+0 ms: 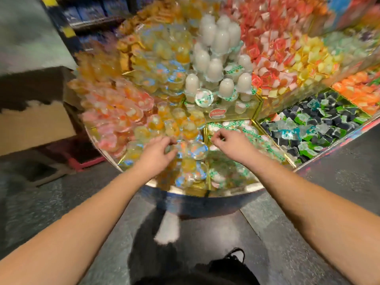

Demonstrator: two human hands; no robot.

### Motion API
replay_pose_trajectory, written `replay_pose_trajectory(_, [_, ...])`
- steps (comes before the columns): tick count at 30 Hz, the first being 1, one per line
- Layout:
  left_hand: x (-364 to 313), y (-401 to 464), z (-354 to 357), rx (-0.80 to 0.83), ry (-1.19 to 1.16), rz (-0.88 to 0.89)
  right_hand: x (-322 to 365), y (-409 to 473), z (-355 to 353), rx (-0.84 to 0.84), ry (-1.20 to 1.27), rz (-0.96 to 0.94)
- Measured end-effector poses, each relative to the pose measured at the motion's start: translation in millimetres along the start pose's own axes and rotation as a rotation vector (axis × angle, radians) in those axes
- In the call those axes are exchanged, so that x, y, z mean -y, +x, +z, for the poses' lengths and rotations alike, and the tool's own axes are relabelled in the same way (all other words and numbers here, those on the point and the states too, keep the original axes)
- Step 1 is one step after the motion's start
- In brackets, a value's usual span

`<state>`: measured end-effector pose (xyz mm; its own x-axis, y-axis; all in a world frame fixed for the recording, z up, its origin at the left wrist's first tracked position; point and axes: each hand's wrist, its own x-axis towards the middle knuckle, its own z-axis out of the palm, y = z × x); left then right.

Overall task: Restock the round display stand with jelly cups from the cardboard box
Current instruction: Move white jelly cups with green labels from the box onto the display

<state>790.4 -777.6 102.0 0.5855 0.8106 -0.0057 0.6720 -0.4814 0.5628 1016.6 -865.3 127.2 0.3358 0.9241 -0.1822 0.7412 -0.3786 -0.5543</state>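
The round display stand [205,193] fills the upper middle of the blurred head view, split into wedge compartments of jelly cups. My left hand [159,151] hovers over the near wedge of orange-yellow jelly cups [191,150] with blue-printed lids; its fingers are loosely curled and touch or nearly touch a cup. My right hand [228,140] is over the neighbouring wedge of green-lidded cups [226,173], fingers curled inward; blur hides whether it holds anything. The cardboard box [35,124] sits at the left, beside the stand.
Tall white jelly cups [218,64] are stacked at the stand's centre. Pink cups [115,118] fill the left wedge, dark and green wrapped sweets [308,128] the right. A red crate [86,161] stands under the box. Shelves rise behind, and grey floor lies below.
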Motion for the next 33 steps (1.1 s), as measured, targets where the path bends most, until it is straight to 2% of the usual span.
replay_pose_trajectory(5, [113.7, -66.9, -130.3, -0.119, 0.114, -0.121, 163.2, 13.7, 69.9, 0.084, -0.09, -0.246])
replay_pose_trajectory(8, [177.5, -103.7, -192.5, -0.186, 0.182, -0.267, 245.8, 17.4, 115.9, 0.163, -0.115, -0.385])
replay_pose_trajectory(11, [230.1, -134.5, -232.0, -0.232, 0.187, -0.375, 311.9, 26.2, 161.2, 0.262, -0.121, -0.491])
replay_pose_trajectory(17, [321.6, -161.0, -276.2, -0.26, 0.122, -0.572, 411.0, 61.8, 246.6, 0.456, -0.182, -0.584])
replay_pose_trajectory(25, [445.7, -119.0, -329.1, -0.228, 0.127, -0.714, 514.3, 159.9, 352.0, 0.619, -0.19, -0.576])
replay_pose_trajectory(28, [496.6, -83.4, -355.7, -0.215, 0.152, -0.749, 552.6, 217.2, 387.2, 0.691, -0.114, -0.51])
replay_pose_trajectory(33, [575.3, -27.1, -388.1, -0.119, 0.066, -0.839, 606.4, 298.3, 418.3, 0.689, -0.155, -0.544])
